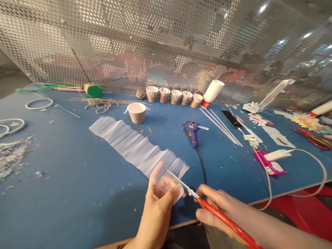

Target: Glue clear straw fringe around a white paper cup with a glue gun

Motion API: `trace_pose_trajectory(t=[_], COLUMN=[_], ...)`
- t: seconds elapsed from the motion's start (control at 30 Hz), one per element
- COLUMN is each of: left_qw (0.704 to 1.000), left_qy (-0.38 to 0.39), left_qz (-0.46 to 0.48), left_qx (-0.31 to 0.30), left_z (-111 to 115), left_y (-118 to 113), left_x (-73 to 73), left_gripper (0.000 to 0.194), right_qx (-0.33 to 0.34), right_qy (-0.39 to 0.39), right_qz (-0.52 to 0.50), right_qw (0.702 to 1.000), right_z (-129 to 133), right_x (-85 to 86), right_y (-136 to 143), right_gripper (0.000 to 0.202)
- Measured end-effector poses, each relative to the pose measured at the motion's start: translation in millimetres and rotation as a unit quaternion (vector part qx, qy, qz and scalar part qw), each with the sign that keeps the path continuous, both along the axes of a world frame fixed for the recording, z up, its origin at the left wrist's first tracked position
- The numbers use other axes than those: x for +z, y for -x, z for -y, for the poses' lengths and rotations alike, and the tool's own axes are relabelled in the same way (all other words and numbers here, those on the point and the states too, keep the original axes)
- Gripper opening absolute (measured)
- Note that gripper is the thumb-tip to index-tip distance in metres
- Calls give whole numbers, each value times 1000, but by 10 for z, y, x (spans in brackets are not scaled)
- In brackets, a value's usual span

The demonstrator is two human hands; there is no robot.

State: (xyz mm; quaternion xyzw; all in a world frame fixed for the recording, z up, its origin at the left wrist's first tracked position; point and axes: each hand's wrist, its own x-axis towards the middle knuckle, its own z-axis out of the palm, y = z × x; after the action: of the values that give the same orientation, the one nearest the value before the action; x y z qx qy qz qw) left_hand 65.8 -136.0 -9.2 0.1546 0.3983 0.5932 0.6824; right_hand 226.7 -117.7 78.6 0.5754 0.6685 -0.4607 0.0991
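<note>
Left fingers (169,196) pinch a translucent white pleated piece (179,195), likely flimsy; grip its edge. Right fingers (207,190) hold red-handled metal scissors (196,196).

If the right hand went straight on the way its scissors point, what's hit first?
Probably the pleated, translucent white material pinched in the left hand. Depth is unclear: the red-handled metal scissors might pass above it.

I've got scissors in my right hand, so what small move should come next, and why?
Probably nudge your left fingertips clear of the blades: your left hand pinches the thin, translucent white pleated piece, and the red-handled metal scissors in your right hand point across it, close to those fingers.
</note>
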Motion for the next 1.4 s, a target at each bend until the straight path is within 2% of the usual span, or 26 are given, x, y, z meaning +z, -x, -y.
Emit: trace_pose_trajectory(t=[0.17, 0.3, 0.4, 0.53, 0.63, 0.77, 0.9, 1.13, 1.4], left_qw=[1000, 999, 999, 994, 991, 994, 996, 994, 996], left_qy=[20, 27, 31, 35, 56, 65, 39, 44, 58], left_qz=[-10, -14, 18, 91, 89, 36, 33, 23, 26], left_qx=[13, 11, 18, 50, 78, 83, 71, 100, 61], left_z=[0, 8, 10, -26, -70, -88, -77, -99, -63], left_y=[-5, -8, 2, 58, 111, 139, 135, 176, 122], left_x=[55, 51, 25, 22, 63, 112, 113, 128, 132], left_gripper=[82, 82, 80, 59, 51, 52, 54, 57, 68], right_qx=[-30, -25, -11, 10, 32, 55, 46, 38, 46], right_qy=[6, -14, -35, -37, -41, -39, 3, 33, 29], right_qz=[-1, -15, -21, -42, -52, -48, -25, 21, -7], right_qw=[1000, 999, 999, 998, 997, 997, 999, 999, 999], right_z=[26, 23, 26, 40, 52, 51, 30, 3, -70], right_x=[5, -24, -58, -71, -79, -96, -56, 43, 75], right_y=[-10, -12, -32, -93, -133, -127, -74, -30, 21], right_gripper=[30, 30, 28, 31, 34, 33, 26, 23, 27])
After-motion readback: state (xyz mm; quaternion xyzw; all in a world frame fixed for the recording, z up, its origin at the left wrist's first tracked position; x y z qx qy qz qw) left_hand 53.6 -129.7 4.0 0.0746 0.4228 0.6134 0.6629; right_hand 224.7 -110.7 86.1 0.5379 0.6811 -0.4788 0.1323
